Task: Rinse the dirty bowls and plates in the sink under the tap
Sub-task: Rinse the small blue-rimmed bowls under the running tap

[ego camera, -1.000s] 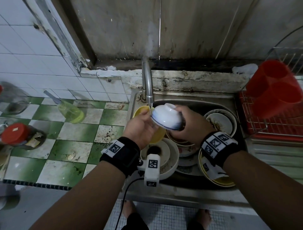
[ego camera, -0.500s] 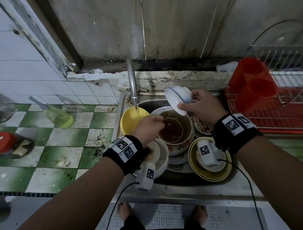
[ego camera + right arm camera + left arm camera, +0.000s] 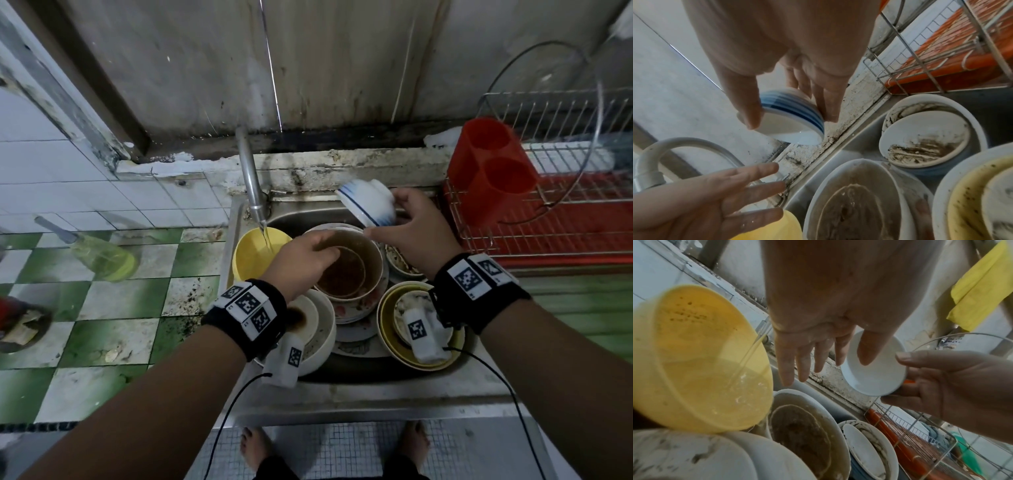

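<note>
White blue-striped ceramic bowl [image 3: 368, 205], rinsed, has left the tap stream; right hand [image 3: 412, 228] grips it upper right, left hand [image 3: 301, 260] released.

Dim, flat light is falling from above and behind, giving the whole room a greyish cast. The sink [image 3: 342, 212] is lying in soft shadow with no hard edges. The head view is bending straight lines outward near its borders, and the drying rack [image 3: 555, 219] is smearing slightly at the right edge. In both wrist views the palms close to the lens are blurring into pale, washed-out shapes, while the yellow bowl [image 3: 694, 356] is looking soft and hazy.
</note>
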